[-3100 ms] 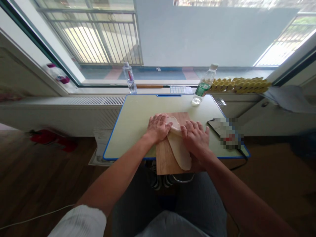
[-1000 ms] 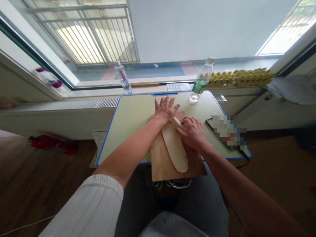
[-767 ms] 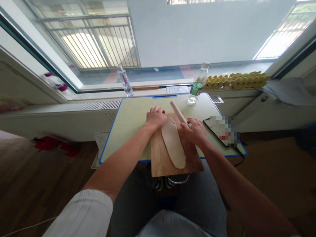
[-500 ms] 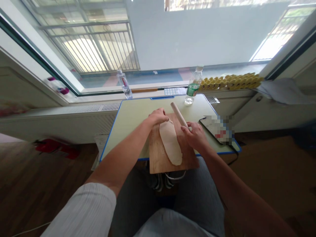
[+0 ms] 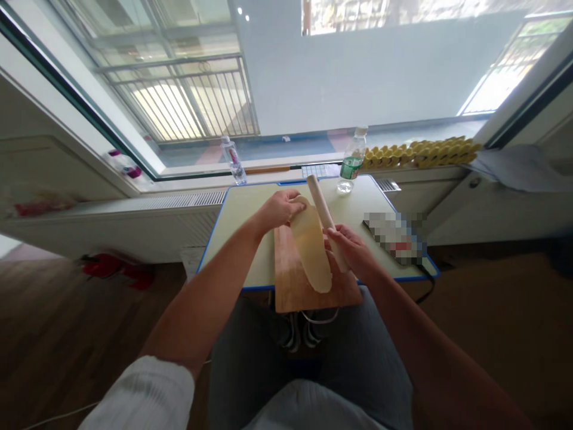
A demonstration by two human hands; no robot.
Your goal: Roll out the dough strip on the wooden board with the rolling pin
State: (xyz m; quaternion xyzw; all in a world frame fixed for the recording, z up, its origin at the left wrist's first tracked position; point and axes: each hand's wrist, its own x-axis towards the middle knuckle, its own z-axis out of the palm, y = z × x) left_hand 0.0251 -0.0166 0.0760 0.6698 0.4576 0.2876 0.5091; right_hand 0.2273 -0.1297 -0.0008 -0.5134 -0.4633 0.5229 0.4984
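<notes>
Daylight from a wide window point(image 5: 380, 71) falls over our small blue-edged table point(image 5: 246, 206), which stands close against the sill. On it lies a wooden cutting board point(image 5: 290, 269), its near end jutting past the table edge over our lap. Our left hand point(image 5: 283, 209) pinches the far end of a long, flat sheet of dough point(image 5: 311, 245) between thumb and fingers, holding that end up off the wood. From there the dough slants down above the board toward us; we cannot tell whether its near end touches. Our right hand point(image 5: 351, 248) is closed around the lower part of a pale rolling pin point(image 5: 320, 200), which tilts away from us just beside the dough's right edge. A green-labelled plastic bottle point(image 5: 351, 168) stands upright near the table's far right corner, and another clear bottle point(image 5: 233, 161) stands by the far left one. To our right lies a device point(image 5: 396, 239), blurred by pixelation, with a black cable point(image 5: 425, 292).
</notes>
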